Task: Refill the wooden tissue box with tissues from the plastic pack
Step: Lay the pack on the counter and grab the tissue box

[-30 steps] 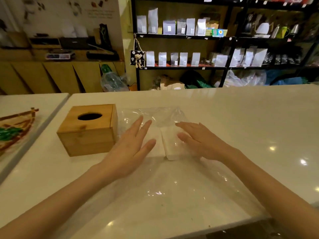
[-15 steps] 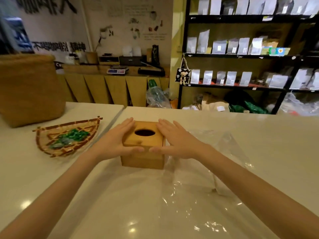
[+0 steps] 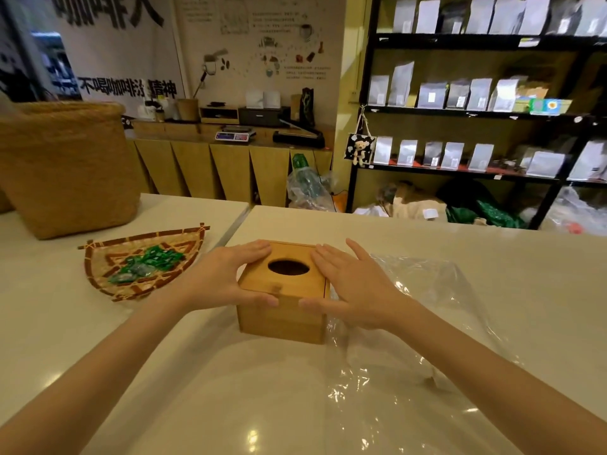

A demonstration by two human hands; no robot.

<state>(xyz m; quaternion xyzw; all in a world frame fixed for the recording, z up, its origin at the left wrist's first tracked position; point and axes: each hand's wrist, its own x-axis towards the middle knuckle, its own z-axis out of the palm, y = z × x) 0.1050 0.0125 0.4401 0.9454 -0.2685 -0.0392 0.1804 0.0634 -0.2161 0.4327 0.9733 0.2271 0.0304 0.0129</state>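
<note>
Gripping the wooden tissue box [image 3: 282, 292] at frame centre, the left hand [image 3: 220, 280] and right hand [image 3: 353, 287] clasp opposite sides; clear plastic pack [image 3: 427, 323] lies lower right.

Tissues not visible, maybe under right hand [image 3: 356, 290]/plastic pack [image 3: 427, 323]; pack's right edge indistinct; box [image 3: 282, 310] interior dark.

tissue box [image 3: 285, 310] left of plastic pack [image 3: 423, 323].

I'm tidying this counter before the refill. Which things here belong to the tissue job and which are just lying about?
Belongs to the job:
square wooden tissue box with oval hole, held by left hand and right hand
clear plastic wrapping

Lying about:
fan-shaped woven tray of green sweets
large woven straw basket
</note>
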